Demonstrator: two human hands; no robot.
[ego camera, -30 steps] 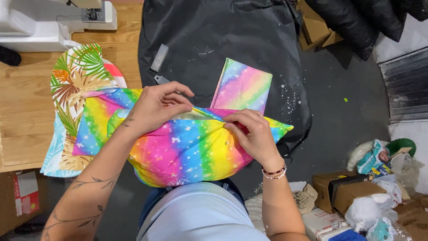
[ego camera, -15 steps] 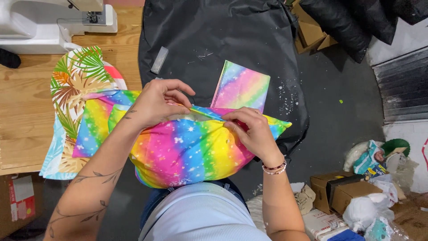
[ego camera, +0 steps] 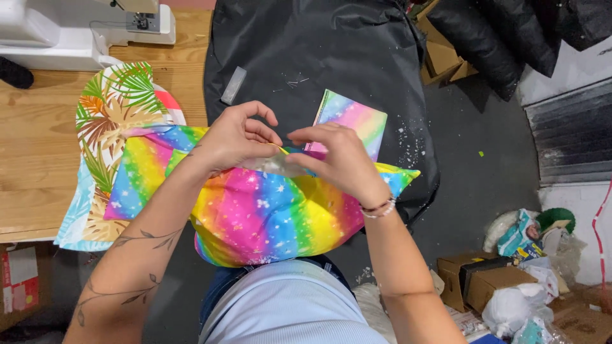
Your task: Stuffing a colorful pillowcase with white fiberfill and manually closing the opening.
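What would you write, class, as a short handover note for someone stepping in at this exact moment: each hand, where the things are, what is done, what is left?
Left hand: fingers pinch the top edge of the rainbow pillow at its opening.
Right hand: fingers pinch the same edge from the other side; white filling shows between the hands.
Things: pillow rests on the lap, against the wooden table. A leaf-print cloth lies under its left end. A small rainbow piece lies on the black bag. Sewing machine at the table's far edge.
Done: pillow looks stuffed.
Left: opening not yet closed.
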